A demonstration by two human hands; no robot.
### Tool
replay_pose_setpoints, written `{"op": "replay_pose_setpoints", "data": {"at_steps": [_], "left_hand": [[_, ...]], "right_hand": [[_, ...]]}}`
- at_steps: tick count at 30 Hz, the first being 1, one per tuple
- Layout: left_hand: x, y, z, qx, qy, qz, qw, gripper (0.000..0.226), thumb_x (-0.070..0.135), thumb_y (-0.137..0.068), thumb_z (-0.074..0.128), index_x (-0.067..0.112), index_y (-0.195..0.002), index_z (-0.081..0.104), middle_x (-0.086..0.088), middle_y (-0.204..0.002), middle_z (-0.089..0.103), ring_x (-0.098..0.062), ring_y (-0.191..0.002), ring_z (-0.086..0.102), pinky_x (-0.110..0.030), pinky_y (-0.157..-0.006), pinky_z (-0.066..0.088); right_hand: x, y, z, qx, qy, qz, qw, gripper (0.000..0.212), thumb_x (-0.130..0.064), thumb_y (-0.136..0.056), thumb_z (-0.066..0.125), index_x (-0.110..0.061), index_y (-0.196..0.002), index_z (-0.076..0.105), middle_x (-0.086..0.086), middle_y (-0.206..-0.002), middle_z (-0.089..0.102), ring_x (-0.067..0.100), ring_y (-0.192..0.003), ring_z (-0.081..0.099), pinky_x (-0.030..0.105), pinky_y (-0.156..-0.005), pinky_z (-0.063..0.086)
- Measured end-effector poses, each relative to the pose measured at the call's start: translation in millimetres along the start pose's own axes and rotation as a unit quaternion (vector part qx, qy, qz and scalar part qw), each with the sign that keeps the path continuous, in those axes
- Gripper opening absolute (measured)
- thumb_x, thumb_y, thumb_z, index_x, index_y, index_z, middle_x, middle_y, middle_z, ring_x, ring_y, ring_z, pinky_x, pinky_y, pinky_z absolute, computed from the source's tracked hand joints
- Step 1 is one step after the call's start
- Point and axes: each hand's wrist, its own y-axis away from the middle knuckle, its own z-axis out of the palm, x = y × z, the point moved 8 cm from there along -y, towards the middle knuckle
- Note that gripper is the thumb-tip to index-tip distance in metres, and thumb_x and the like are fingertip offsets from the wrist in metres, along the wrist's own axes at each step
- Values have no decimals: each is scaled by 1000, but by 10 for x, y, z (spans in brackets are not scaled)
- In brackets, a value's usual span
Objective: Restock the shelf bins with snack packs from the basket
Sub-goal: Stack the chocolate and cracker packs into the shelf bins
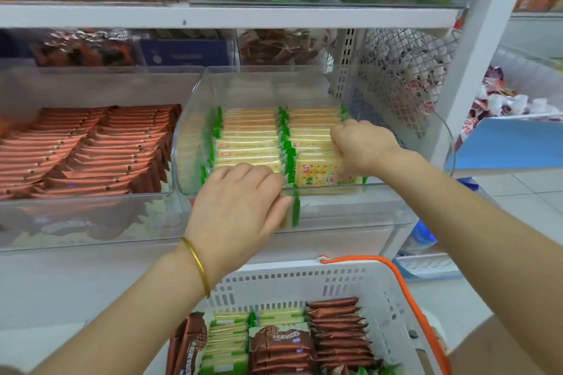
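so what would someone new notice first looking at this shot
Probably the two hands in the middle: the left hand slips a green-edged cracker pack in at the front of the clear bin, while the right hand presses on the cracker rows inside. Next, the rust-brown packs filling the left bin, then the white basket with its orange handle at the bottom, holding brown and green packs.

My hands enter the cracker bin through its open top. Packed crackers fill its floor. The shelf above limits headroom; the mesh panel blocks the right.
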Motion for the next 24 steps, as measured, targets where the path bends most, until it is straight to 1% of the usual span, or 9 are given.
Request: {"op": "replay_pose_setpoints", "data": {"at_steps": [3,6,9,10,12,14,16,19,24], "left_hand": [[45,39,-71,39,11,20,999,39,35,-92,38,16,-116,63,-2,-113,64,-25,-103,59,-39,-86,40],[118,153,-246,108,12,51,993,34,27,-90,45,13,-116,64,-5,-117,62,-27,-107,56,-39,-91,37],[202,351,-415,139,1,80,987,27,20,-88,51,11,-109,66,-4,-112,63,-26,-102,56,-38,-85,38],[209,422,-399,120,-2,87,989,25,19,-87,51,11,-106,67,-4,-110,64,-26,-98,57,-38,-82,39],[159,587,-204,39,-27,88,995,26,21,-85,46,12,-98,67,-4,-107,64,-27,-92,59,-39,-74,44],[79,766,50,-73,-67,77,992,32,28,-80,40,16,-93,67,-4,-109,65,-26,-90,61,-37,-68,50],[44,987,284,-207,-90,55,973,35,33,-86,39,20,-107,63,-3,-126,57,-24,-106,57,-37,-81,50],[-41,1355,590,-334,-88,34,938,40,40,-97,33,27,-133,43,4,-148,30,-19,-130,34,-35,-102,34],[-15,1549,779,-373,-46,36,926,43,40,-99,33,25,-138,38,1,-151,26,-21,-132,31,-38,-106,33]], "right_hand": [[36,48,-47,-3,-20,15,1000,52,-47,-68,80,-18,-93,44,1,-98,44,23,-94,44,38,-78,45],[48,231,-295,50,-66,30,996,43,-42,-74,77,-16,-91,47,3,-99,47,27,-95,51,39,-78,46],[-131,710,-589,169,-244,-2,955,29,-35,-77,75,-19,-82,52,-1,-84,53,19,-79,53,34,-70,44],[-254,883,-590,171,-319,-26,932,25,-32,-77,75,-19,-79,54,-3,-76,54,16,-72,53,32,-66,44],[-613,1082,-308,79,-421,-79,900,19,-26,-81,73,-18,-77,56,-5,-67,54,11,-60,54,26,-56,45],[-1017,1128,317,-95,-409,-109,901,15,-23,-86,68,-16,-80,56,-4,-68,57,12,-58,60,26,-51,48],[-1305,1140,1102,-226,-342,-114,905,8,-19,-91,62,-13,-88,58,-2,-77,59,17,-67,64,28,-54,50],[-1576,1282,2114,-290,-236,-146,916,14,-16,-91,58,-9,-101,63,5,-100,64,22,-96,62,27,-71,45],[-1864,1679,3058,-332,-108,-233,908,30,-14,-93,55,-7,-122,52,13,-121,56,30,-112,54,38,-88,47]]}}
